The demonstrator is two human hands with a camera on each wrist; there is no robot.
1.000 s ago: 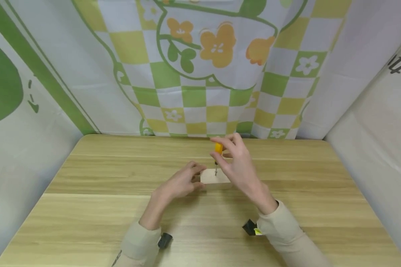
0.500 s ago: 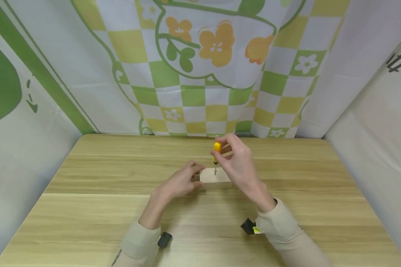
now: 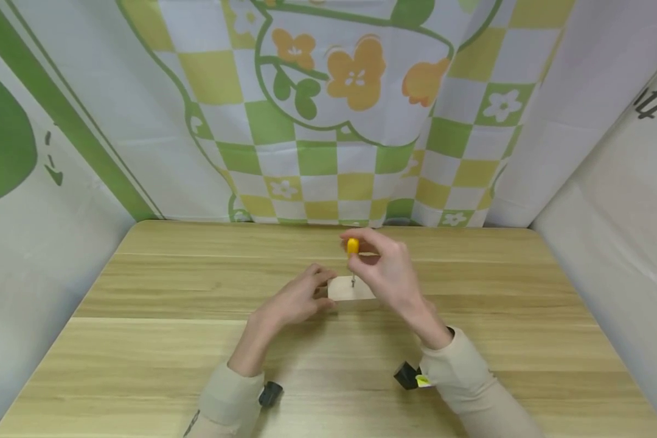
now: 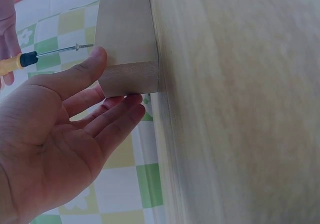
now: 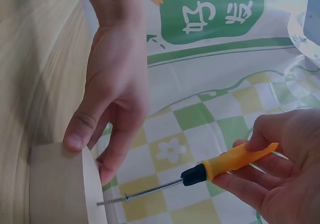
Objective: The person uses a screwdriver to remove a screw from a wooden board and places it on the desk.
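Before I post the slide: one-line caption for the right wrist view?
Right hand holds a screwdriver to a screw standing in the block, which the left hand grips.

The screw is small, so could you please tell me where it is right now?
In the right wrist view, the screw is at lower left, its point at the top face of the wooden block and its head at the tip of the screwdriver.

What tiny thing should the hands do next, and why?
I'd say the right hand should give the screwdriver a small tightening turn, pressing gently. It looks lined up with the screw, whose thread still shows outside the block, and the left hand is holding the block's end.
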